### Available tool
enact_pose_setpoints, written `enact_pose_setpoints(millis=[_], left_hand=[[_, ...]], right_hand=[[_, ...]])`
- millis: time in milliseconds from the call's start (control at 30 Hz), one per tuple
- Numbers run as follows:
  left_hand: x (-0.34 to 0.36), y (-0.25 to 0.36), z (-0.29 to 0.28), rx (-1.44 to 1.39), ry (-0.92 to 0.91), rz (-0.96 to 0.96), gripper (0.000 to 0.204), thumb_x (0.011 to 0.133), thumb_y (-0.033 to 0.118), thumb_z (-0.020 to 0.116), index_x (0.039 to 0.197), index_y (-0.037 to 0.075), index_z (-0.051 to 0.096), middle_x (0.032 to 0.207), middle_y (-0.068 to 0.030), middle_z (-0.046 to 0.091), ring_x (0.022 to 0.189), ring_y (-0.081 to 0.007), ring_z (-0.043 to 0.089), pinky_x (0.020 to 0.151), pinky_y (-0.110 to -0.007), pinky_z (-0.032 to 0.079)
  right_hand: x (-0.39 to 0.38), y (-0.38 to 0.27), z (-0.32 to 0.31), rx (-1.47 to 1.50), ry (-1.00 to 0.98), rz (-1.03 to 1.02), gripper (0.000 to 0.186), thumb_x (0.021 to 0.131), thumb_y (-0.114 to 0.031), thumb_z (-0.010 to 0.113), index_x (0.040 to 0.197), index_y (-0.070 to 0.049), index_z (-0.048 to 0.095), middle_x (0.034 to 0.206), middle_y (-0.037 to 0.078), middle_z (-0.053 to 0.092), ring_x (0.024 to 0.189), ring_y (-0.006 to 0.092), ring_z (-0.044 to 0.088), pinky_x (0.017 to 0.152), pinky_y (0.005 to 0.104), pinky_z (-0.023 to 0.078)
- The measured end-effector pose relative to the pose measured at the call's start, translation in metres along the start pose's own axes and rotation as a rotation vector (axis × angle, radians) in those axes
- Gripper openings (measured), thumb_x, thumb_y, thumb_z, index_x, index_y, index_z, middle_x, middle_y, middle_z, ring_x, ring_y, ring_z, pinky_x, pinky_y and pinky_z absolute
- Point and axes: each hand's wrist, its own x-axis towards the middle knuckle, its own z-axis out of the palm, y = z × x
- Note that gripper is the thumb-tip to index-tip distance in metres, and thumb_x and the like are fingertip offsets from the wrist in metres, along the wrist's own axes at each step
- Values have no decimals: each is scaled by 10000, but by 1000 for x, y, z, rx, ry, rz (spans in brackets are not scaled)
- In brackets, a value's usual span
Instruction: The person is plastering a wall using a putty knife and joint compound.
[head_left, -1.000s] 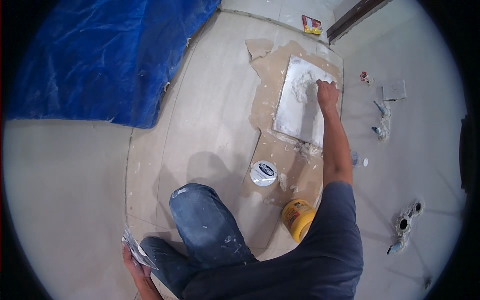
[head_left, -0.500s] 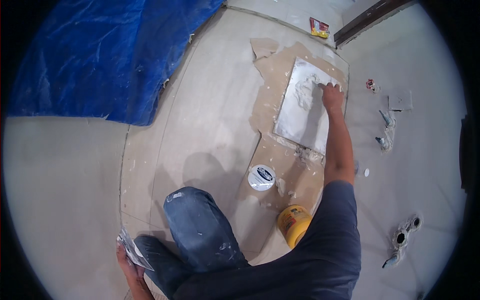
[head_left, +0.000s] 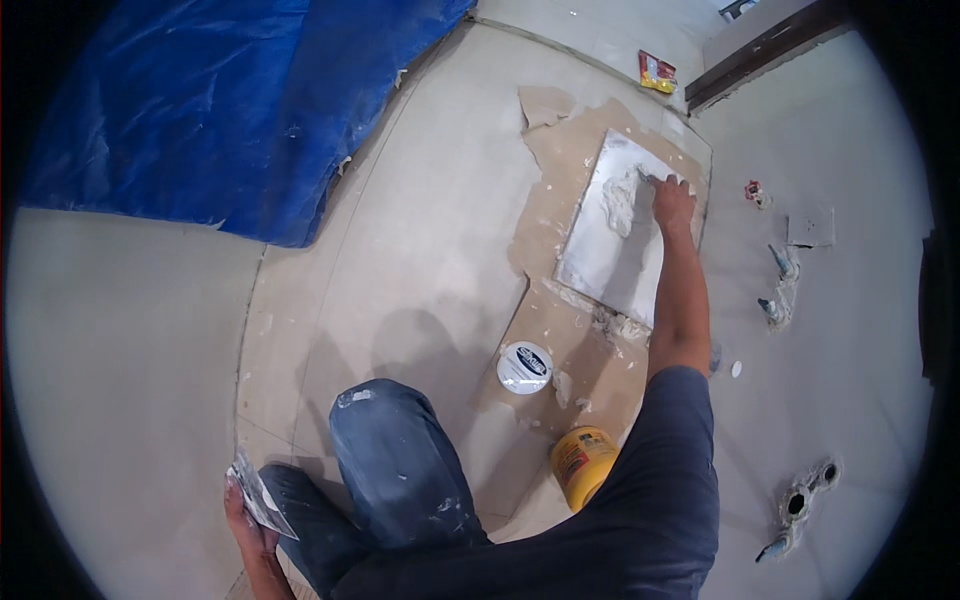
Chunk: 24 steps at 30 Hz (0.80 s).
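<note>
My right hand (head_left: pixel 674 205) reaches out over a pale square board (head_left: pixel 600 255) lying on brown paper. Its fingers are closed on a small scraper (head_left: pixel 649 180), whose end meets the upper edge of a heap of white paste (head_left: pixel 620 206). The scraper's handle is mostly hidden in the fist. Low on the left, beside my bent knee, my left hand (head_left: pixel 240 517) grips a flat metal blade (head_left: pixel 262 497) smeared with white paste. Its exact kind is unclear.
Torn brown paper (head_left: pixel 545 235) covers part of the floor. A round white lid (head_left: pixel 525 368) and a yellow tub (head_left: pixel 583 467) stand near my right arm. A blue tarp (head_left: pixel 200 110) hangs at upper left. Pipe stubs (head_left: pixel 797 503) project from the right wall.
The whole view has shifted slightly. On the board, the paste heap looks narrower at its upper end, and more of the scraper shows by my right fingers. My left hand keeps its blade.
</note>
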Motion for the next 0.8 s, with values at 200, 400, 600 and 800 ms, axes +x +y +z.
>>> enact_pose_setpoints(millis=[200, 400, 600, 800], left_hand=[[-1, -7, -7, 21, 67, 42, 392, 1008, 324, 489, 1287, 54, 543, 1168, -91, 642, 1034, -235, 644, 911, -386, 534], [-6, -4, -9, -45, 88, -25, 355, 995, 298, 522, 1258, 62, 555, 1117, -71, 650, 986, -193, 645, 872, -344, 533], [8, -9, -3, 9, 51, 11, 341, 985, 281, 549, 1240, 55, 564, 1086, -53, 651, 950, -153, 638, 840, -309, 525], [9, -9, 9, 57, 71, -45, 368, 981, 283, 564, 1261, 45, 544, 1095, -50, 641, 947, -140, 631, 822, -293, 526]], right_hand=[[-9, 24, 14, -59, -416, -168, 352, 905, -131, 506, 1163, -284, 690, 1207, 55, 643, 1147, 315, 586, 908, 492, 515], [1, 43, -14, 109, -260, -9, 354, 890, -122, 519, 1166, -266, 688, 1173, 69, 657, 1071, 343, 626, 860, 504, 537], [15, 8, -9, 55, 12, 53, 317, 904, -154, 519, 1155, -258, 684, 1136, 43, 638, 1096, 285, 592, 856, 515, 512], [5, 2, 13, -36, -292, -62, 408, 919, -139, 503, 1288, -271, 615, 1234, 96, 577, 1171, 321, 548, 906, 498, 519]])
